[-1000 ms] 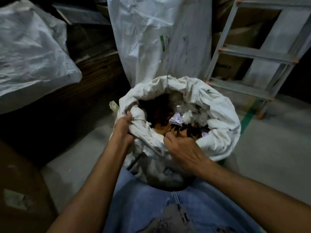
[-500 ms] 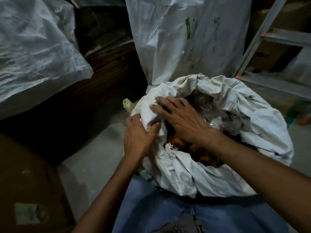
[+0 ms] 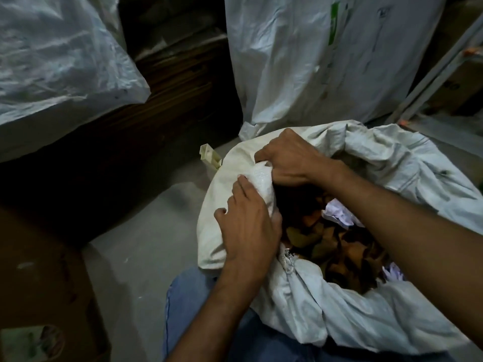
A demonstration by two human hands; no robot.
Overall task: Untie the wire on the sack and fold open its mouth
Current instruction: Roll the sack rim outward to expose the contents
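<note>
Sack (image 3: 366, 304) stands on the floor against the person's knees, mouth open with rim rolled outward. Left hand (image 3: 248, 231) lies fingers-curled over the left rim fold; right hand (image 3: 290, 159) is fisted, gripping the same fold further back

Three white sacks: one open sack (image 3: 392, 184) gripped by two hands, the left hand (image 3: 248, 231) and the right hand (image 3: 290, 158), one upright sack (image 3: 313, 61) behind, one bulging sack (image 3: 52, 61) at left; one cream plastic piece (image 3: 210, 155).
</note>
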